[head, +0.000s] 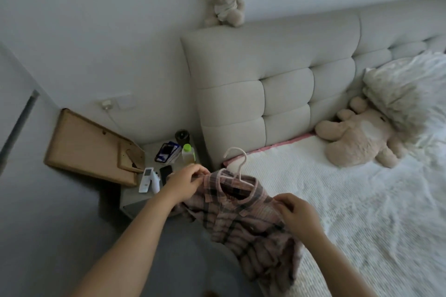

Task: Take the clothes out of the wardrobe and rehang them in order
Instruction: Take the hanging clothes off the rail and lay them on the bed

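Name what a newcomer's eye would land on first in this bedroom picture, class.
First, the pink plaid shirt on a pink hanger, held at the bed's near edge by the left hand and right hand. Next, a teddy bear sitting atop the padded headboard.

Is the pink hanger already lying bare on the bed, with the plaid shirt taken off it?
No, the pink hanger sits inside the collar of the plaid shirt, which the left hand and right hand both grip.
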